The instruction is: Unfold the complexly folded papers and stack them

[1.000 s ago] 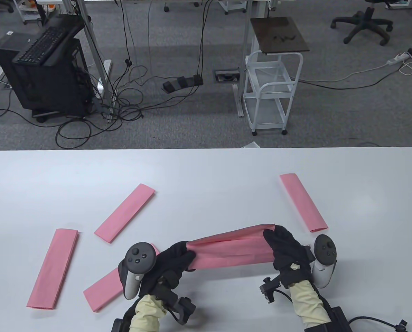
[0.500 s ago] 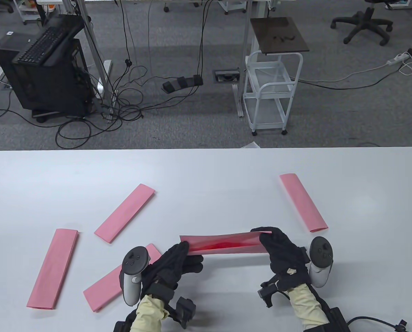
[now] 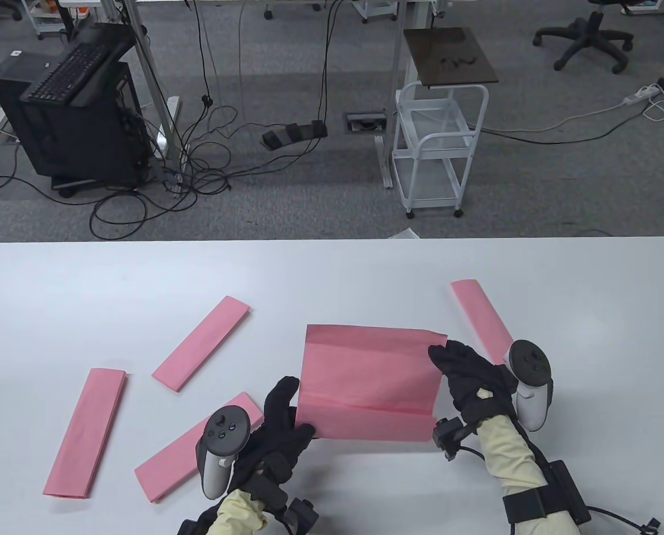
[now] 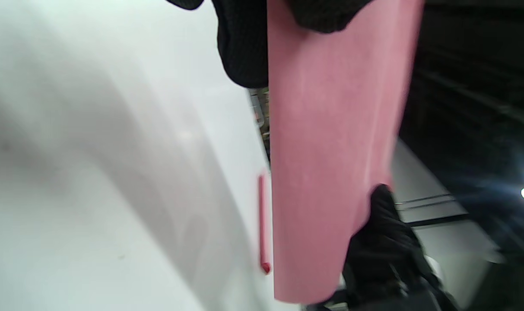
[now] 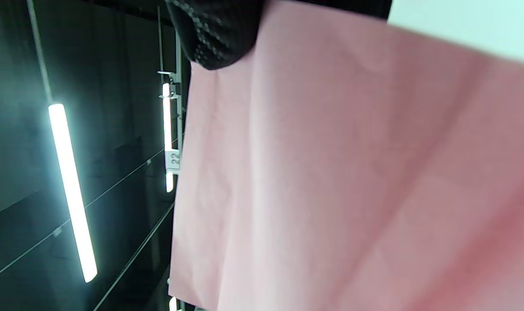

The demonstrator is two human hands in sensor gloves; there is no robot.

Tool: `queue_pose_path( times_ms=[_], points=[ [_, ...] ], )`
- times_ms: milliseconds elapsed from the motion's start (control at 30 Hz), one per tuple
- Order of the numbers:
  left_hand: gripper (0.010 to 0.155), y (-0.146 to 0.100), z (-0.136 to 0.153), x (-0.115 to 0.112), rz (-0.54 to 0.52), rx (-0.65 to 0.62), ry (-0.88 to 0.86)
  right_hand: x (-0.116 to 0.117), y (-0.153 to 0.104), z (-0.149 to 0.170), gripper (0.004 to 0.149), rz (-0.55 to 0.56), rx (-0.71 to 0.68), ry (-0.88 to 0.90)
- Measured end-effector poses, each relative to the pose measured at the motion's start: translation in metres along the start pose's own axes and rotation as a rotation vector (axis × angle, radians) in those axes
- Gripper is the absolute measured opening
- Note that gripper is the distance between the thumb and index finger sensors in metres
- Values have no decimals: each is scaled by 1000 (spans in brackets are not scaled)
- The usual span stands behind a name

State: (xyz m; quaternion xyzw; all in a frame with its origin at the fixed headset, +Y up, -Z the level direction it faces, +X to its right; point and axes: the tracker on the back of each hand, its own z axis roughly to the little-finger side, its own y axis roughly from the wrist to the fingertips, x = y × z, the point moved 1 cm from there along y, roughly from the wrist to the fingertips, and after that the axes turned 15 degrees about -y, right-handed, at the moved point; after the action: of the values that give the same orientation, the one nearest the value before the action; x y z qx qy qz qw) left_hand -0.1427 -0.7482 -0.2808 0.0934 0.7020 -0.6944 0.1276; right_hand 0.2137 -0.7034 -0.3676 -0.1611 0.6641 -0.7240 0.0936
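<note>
Table view: we hold the partly unfolded pink sheet (image 3: 368, 379) above the counter (image 3: 332, 273), left hand (image 3: 279, 423) gripping one edge, right hand (image 3: 465, 370) the other.

Way out past my fingers there's a white wire cart (image 3: 440, 147) with a dark board on top, plus a black PC tower (image 3: 78, 120) with a keyboard (image 3: 67, 72) sitting on it off to my left. Cables (image 3: 198, 161) everywhere on the grey carpet, office chair (image 3: 585, 36) far right.
</note>
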Motion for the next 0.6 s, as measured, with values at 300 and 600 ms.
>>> queue_pose_path(
  times_ms=[300, 600],
  points=[
    [45, -5, 2, 2, 22, -65, -26, 3, 14, -9, 38, -69, 62, -44],
    [32, -3, -6, -11, 211, -16, 240, -14, 27, -2, 38, -90, 135, 6]
  ],
)
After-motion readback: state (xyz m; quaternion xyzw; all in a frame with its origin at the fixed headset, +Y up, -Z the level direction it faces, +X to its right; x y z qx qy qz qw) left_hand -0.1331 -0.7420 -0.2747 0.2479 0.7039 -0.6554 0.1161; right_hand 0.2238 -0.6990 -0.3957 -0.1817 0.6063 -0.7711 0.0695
